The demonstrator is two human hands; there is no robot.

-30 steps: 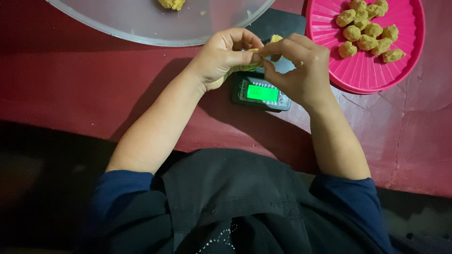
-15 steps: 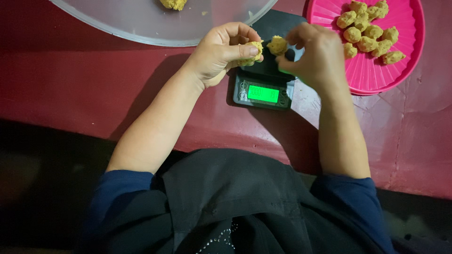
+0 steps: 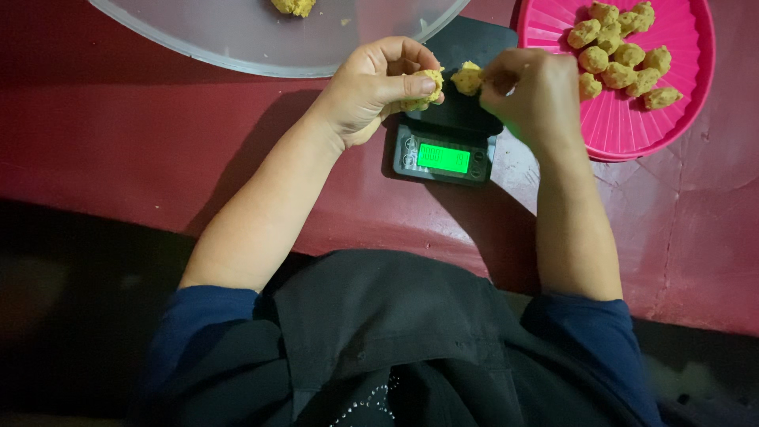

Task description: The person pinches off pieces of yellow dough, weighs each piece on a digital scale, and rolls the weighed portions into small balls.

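**A:** Above the small black scale (image 3: 451, 130), what does each hand hold?

**B:** The left hand (image 3: 371, 87) has its fingers curled together around a lump of yellow dough (image 3: 425, 85), with the thumb pressed across it. The right hand (image 3: 530, 91) pinches a second, smaller dough piece (image 3: 468, 77) between its fingertips, just over the scale's dark platform. The two pieces are near each other but apart.

**A:** Where does the scale stand?

**B:** On the dark red surface (image 3: 142, 142), directly in front of the person, between the two forearms. Its green display (image 3: 443, 157) is lit and faces the person.

**A:** What lies to the sides?

**B:** To the right, a pink ribbed plate (image 3: 624, 126) carries a cluster of shaped dough balls (image 3: 621, 51), touching one another near its far side. The plate's rim is just beside the right hand. To the upper left, a large translucent round tray (image 3: 237, 47) reaches out of view; a single clump of dough (image 3: 294, 6) rests on it at the top edge of the view.

**A:** And in the foreground?

**B:** The person's dark garment (image 3: 379, 340) and blue sleeves (image 3: 205, 324), pushed up above the elbows, fill the lower part of the view.
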